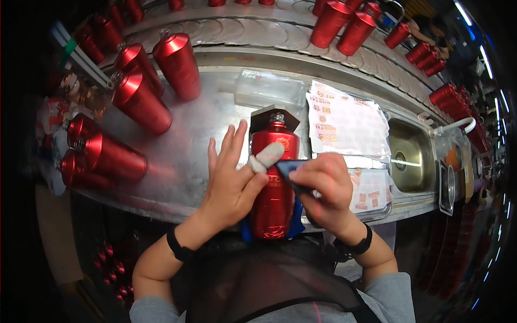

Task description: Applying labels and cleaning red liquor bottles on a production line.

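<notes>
A glossy red bottle lies in front of me with its neck pointing away, on a blue support that shows at its sides. My left hand rests at the bottle's left side, fingers stretched and spread. A whitish cover wraps its index finger, which presses on the bottle's printed front. My right hand pinches a flat dark-blue scraper-like piece, its edge against the bottle's right side. Behind the neck stands a dark angular block. The print is partly hidden by my fingers.
Several red bottles stand on the metal table to the left. A transparent block lies at the back, near printed white sheets. A sink is at right. Beyond runs a conveyor with bottles; another person is far right.
</notes>
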Action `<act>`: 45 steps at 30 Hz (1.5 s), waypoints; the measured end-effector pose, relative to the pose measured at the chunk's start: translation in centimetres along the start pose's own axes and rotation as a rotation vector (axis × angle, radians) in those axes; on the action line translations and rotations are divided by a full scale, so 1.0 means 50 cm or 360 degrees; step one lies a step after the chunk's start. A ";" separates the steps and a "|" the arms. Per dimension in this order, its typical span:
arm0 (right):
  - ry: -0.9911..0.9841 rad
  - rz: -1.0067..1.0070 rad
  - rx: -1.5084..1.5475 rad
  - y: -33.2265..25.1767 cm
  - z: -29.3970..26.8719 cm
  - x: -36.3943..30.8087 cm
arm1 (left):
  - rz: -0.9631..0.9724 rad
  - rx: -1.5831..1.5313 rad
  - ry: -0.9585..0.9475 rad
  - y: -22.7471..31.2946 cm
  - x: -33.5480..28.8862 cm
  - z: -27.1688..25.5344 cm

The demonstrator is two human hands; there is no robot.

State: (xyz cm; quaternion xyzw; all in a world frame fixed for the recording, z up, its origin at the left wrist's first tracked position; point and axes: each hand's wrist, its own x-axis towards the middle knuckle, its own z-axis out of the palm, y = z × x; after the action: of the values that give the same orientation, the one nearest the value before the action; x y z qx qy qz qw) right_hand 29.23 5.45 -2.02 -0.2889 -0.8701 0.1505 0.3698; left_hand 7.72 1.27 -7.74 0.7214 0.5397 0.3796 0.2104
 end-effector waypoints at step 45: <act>-0.0362 0.1433 -0.0746 0.241 -0.188 -0.249 | -0.0224 -0.0524 -0.0522 0.003 -0.107 0.019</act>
State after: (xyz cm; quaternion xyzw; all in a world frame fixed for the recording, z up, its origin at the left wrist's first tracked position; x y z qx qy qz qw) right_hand 47.78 7.75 -8.29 -0.6913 -0.7048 0.1263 0.0969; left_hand 7.89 -3.69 -9.94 0.6899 0.4782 0.3247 0.4358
